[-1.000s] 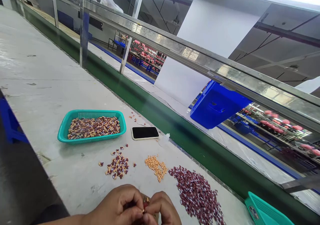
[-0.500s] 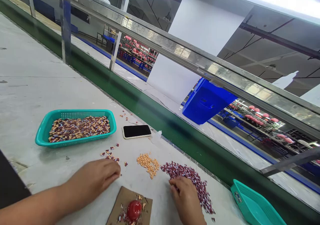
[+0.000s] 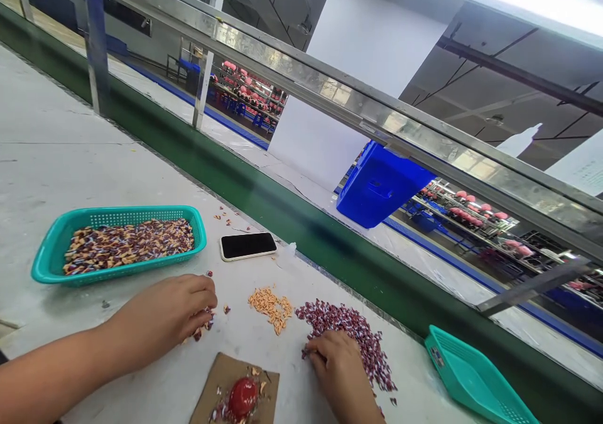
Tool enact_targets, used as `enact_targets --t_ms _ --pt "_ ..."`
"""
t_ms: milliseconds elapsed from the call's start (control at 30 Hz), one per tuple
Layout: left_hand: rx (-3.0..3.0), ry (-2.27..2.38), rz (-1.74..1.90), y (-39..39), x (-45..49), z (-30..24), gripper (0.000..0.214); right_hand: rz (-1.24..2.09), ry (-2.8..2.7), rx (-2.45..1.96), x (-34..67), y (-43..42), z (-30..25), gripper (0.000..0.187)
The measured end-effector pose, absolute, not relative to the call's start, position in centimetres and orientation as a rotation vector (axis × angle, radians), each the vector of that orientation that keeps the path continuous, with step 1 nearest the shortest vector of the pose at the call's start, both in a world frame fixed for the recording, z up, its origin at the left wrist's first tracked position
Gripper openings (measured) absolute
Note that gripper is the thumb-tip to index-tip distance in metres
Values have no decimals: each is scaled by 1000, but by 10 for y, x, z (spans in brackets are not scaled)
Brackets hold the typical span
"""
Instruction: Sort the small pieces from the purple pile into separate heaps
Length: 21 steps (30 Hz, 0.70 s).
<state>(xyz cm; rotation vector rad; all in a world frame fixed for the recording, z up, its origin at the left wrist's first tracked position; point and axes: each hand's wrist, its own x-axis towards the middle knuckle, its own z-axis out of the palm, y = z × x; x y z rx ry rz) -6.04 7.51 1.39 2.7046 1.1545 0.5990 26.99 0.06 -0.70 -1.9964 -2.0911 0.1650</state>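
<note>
My left hand (image 3: 162,314) lies curled over a small heap of maroon-and-cream pieces (image 3: 201,325), hiding most of it. My right hand (image 3: 336,364) has its fingertips at the lower edge of a larger maroon-and-white pile (image 3: 339,326). Between my hands, a piece of brown cardboard (image 3: 210,380) carries a glossy red domed object (image 3: 242,397) and some scraps. Orange pieces (image 3: 269,309) form a loose patch above it. A teal mesh basket (image 3: 141,212) full of mixed pieces stands at the left.
A black smartphone (image 3: 248,246) and a small translucent bottle (image 3: 287,254) lie on the grey-white table (image 3: 85,129). A second teal basket (image 3: 471,374) sits tilted at lower right. Beyond the green table edge (image 3: 282,223) run a steel rail (image 3: 330,91) and a blue crate (image 3: 381,185).
My hands have parted since the oldest frame, uncovering the cardboard and red object. My left hand has moved down onto the small heap, my right hand into the pile. The view has drifted.
</note>
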Motion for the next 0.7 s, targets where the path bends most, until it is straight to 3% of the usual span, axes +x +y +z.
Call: enact_targets --t_ms 300,500,700 --pt "2786 1159 108 98 -16 39 15 18 -2198 -2005 254 3 -17 17" --pt "2827 1095 -1 120 14 19 19 -150 -2176 -1957 244 5 -28 18" --pt "2842 1065 -44 128 25 15 24 -49 -2107 -1867 246 7 -36 17"
